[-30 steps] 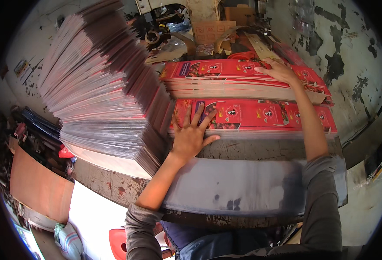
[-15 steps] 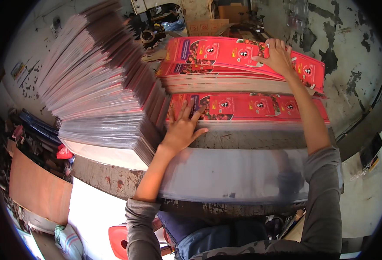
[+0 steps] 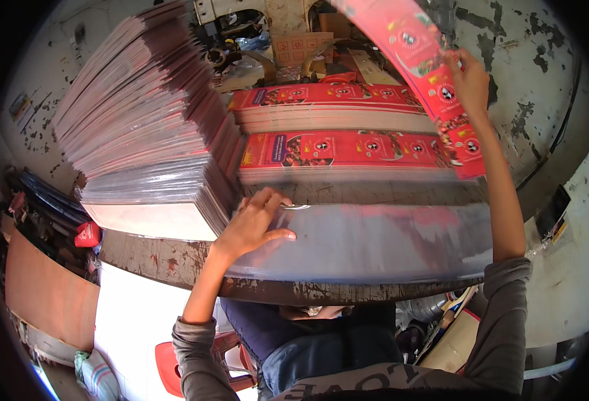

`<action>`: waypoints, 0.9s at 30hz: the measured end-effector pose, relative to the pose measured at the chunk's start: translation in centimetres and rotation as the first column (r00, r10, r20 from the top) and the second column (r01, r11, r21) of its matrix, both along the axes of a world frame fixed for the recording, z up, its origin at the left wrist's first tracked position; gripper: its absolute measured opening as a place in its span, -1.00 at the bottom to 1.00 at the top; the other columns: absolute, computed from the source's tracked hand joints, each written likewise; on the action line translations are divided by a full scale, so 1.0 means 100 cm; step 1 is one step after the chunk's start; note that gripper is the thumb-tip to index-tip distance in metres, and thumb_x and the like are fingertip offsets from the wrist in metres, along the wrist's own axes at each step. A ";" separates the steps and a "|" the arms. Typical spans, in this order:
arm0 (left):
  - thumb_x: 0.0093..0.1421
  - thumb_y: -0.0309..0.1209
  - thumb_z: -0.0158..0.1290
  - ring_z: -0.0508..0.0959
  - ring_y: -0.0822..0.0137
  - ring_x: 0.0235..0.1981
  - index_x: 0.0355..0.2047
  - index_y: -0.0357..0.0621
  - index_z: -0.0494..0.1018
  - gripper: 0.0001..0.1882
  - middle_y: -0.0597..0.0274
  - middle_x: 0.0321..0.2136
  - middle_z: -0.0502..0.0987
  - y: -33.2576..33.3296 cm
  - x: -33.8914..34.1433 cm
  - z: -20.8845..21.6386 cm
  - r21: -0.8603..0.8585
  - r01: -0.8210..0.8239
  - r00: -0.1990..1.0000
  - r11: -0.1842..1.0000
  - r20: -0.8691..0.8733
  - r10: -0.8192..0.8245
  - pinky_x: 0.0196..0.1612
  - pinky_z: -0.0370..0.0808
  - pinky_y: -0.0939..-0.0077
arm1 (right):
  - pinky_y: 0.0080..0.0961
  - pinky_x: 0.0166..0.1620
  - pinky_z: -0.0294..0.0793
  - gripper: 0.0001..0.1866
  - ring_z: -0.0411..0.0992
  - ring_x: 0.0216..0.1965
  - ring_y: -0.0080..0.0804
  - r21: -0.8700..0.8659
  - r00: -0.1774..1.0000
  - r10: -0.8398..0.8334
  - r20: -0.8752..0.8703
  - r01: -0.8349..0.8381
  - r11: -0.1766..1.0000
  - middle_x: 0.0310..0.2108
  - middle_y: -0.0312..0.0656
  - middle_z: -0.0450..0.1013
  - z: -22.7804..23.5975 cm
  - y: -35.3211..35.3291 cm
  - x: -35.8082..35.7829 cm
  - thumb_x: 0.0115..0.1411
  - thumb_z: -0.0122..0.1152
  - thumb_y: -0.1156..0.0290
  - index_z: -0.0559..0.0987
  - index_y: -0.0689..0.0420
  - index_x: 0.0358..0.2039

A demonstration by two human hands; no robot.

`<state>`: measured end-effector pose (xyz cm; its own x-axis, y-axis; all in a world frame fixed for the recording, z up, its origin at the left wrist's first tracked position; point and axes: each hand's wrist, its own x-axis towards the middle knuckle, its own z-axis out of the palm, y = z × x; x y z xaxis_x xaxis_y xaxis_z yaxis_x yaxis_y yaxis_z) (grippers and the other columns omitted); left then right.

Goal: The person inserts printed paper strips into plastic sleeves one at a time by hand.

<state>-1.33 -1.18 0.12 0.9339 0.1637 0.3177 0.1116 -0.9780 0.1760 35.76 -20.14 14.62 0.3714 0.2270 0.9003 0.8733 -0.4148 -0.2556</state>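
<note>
My right hand [image 3: 467, 83] grips the edge of a long red printed cardboard strip [image 3: 423, 70], held up at a slant on the right; its upper end runs out of view. My left hand [image 3: 258, 220] rests on the left end of a stack of clear plastic sleeves [image 3: 368, 244] along the table's near edge. Its thumb stands apart from the fingers, and a bright glint shows on the plastic by the fingertips. Beyond the sleeves lie two stacks of red printed strips, a nearer stack [image 3: 348, 148] and a farther stack [image 3: 334, 93].
At the left leans a tall fanned pile of plastic-wrapped strips [image 3: 147, 127]. The worn table [image 3: 154, 260] shows scratched paint. A cardboard box [image 3: 301, 48] and clutter sit at the back, near a peeling wall [image 3: 515, 67]. A red stool [image 3: 169, 367] is below on the left.
My right hand has lifted the red strip off the far stack and swung it up and right. My left hand has moved from the nearer red stack back onto the clear sleeves.
</note>
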 end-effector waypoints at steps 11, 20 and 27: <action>0.03 -0.43 0.06 0.47 0.26 -0.38 -0.37 -0.14 0.38 -0.85 0.25 -0.50 0.41 -0.005 0.009 -0.020 0.318 0.007 0.950 0.948 0.295 -0.106 -0.29 0.34 0.41 | -0.53 -0.39 0.35 -0.61 0.37 -0.51 -0.58 0.560 0.777 0.593 -0.212 -0.401 0.725 -0.59 -0.24 0.47 -0.005 0.067 -0.085 0.11 0.22 0.08 0.55 0.22 -0.43; -0.05 -0.44 0.01 0.48 0.36 -0.52 -0.29 -0.02 0.38 -0.75 0.31 -0.59 0.37 -0.011 0.008 -0.020 0.446 -0.134 0.939 0.885 0.343 -0.031 -0.45 0.35 0.43 | -0.40 -0.41 0.40 -0.61 0.48 -0.52 -0.26 0.389 0.733 0.643 -0.222 -0.538 0.748 -0.58 -0.05 0.48 -0.020 0.125 -0.147 0.08 0.22 0.11 0.54 0.26 -0.42; -0.07 -0.49 0.01 0.46 0.40 -0.55 -0.30 0.02 0.39 -0.74 0.37 -0.60 0.35 -0.012 0.010 -0.017 0.434 -0.218 0.901 0.874 0.433 0.010 -0.49 0.31 0.47 | -0.49 -0.52 0.28 -0.62 0.31 -0.64 -0.52 0.172 0.792 0.576 -0.205 -0.550 0.817 -0.68 -0.21 0.39 -0.034 0.072 -0.139 0.10 0.24 0.12 0.54 0.25 -0.46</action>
<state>-0.33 -2.43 -1.58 0.6868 -0.0022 0.7268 0.2479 -0.9393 -0.2371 21.85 -12.98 11.19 0.4095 0.3780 0.8303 0.8511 0.1695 -0.4969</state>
